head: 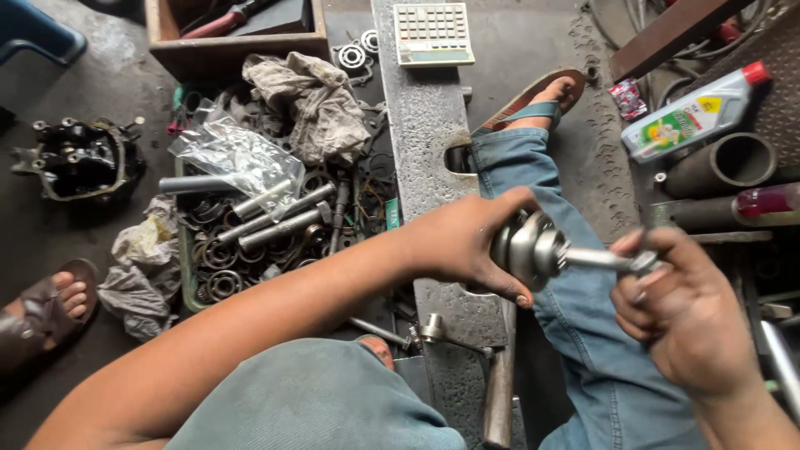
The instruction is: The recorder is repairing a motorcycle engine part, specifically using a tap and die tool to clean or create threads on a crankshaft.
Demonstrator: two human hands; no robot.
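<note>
Crankshaft [533, 248] is what we hold between both hands, above our jeans-clad knee. Our left hand [467, 246] curls closed around its round grey web, thumb underneath, fingers over the top. Our right hand [687, 312] pinches shut on the thin shaft end, at a small nut [643, 264], just right of the web. Beyond the crankshaft, a long grey metal surface [425, 125] runs away from us, with a pale calculator [432, 33] lying at its far end. Right of the crankshaft and farther off, a grey plastic bottle [696, 112] with a red cap and a green and yellow label lies on its side beside dark pipes. Left of the crankshaft, a crumpled clear plastic bag [237, 158] rests on a tray of bearings and steel pins.
</note>
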